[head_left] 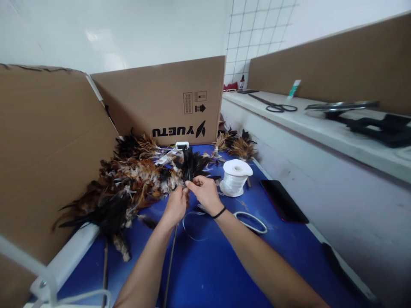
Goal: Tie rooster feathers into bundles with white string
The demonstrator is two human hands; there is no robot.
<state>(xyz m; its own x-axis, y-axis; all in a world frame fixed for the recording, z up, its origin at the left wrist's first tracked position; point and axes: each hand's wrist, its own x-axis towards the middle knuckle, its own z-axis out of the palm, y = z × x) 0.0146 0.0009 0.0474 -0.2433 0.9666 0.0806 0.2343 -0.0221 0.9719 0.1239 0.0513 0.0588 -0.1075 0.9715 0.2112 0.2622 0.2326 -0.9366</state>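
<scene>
My left hand is closed around the base of a bunch of black feathers, which points away from me. My right hand, with a black band at the wrist, pinches at the same base, thumb and fingers together; whether ribbon is between them is too small to tell. A thin clear ribbon loops down below the hands onto the blue table. Right of them stands a spool of white ribbon. Scissors with a white handle lie partly hidden behind my right wrist.
Brown and black feather bunches pile up on the left, with more feathers at the back right. Cardboard walls the back and left. A phone lies at the right edge. On the ledge are black scissors and a glue stick.
</scene>
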